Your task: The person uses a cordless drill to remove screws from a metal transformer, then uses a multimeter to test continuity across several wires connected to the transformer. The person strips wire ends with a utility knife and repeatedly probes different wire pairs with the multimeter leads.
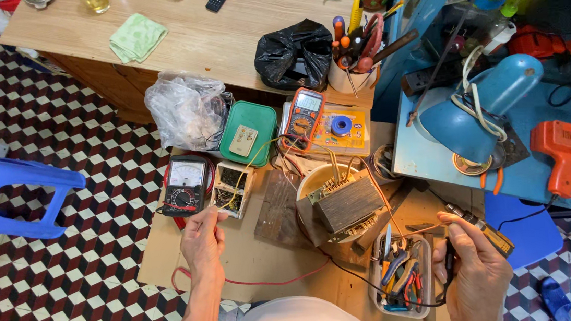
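My left hand (203, 242) pinches a thin yellow wire (248, 167) beside a small open box of parts (232, 190), just right of a black analogue meter (183, 184). My right hand (474, 268) grips a black test probe (449, 262) together with an orange wire (402, 229), over a tray of pliers (401, 276). The wires run to a transformer block (346, 205) resting on a round tin. An orange digital meter (305, 113) stands behind it.
A green lidded box (249, 133), a clear plastic bag (186, 108) and a black bag (295, 55) sit at the back. A blue desk lamp (480, 105), an orange tool (563, 150) and a cup of screwdrivers (354, 58) lie right. A blue stool (6, 195) stands left.
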